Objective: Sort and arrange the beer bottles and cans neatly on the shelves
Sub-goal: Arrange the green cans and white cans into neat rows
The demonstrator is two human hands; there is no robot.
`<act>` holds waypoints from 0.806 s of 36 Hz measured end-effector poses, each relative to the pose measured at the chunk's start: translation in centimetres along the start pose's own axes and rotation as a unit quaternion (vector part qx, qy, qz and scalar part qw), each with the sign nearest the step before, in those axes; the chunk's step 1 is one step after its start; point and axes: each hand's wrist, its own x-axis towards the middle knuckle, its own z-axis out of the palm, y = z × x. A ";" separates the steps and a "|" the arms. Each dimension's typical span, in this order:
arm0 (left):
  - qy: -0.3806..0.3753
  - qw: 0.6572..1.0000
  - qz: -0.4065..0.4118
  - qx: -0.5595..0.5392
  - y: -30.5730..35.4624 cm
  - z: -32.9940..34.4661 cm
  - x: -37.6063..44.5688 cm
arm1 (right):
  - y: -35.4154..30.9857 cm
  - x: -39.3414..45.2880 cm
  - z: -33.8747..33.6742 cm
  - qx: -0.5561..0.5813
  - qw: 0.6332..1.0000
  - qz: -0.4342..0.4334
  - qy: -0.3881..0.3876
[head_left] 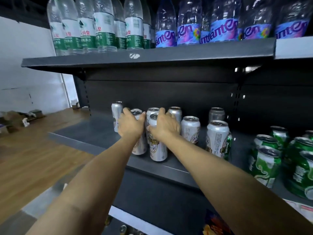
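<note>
Head view: green cans (265, 160) beside silver cans (217, 138)

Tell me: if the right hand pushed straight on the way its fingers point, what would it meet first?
Probably the silver can in the back row, right past the fingertips of the right hand, which already grips the front silver can. Beyond it is the shelf's dark back panel. Depth is hard to judge.

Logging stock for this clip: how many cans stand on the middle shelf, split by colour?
Silver beer cans: 8 visible; the left hand grips one, the right hand another.
Green beer cans: at least 6, counting one mostly hidden behind a silver can; the right edge cuts the group off.
Total: at least 14 cans on the shelf.
</note>
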 end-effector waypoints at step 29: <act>-0.041 0.996 0.083 0.008 -3.6 -1.6 -1.8 | 1.3 -6.5 0.6 -0.120 0.991 0.065 0.012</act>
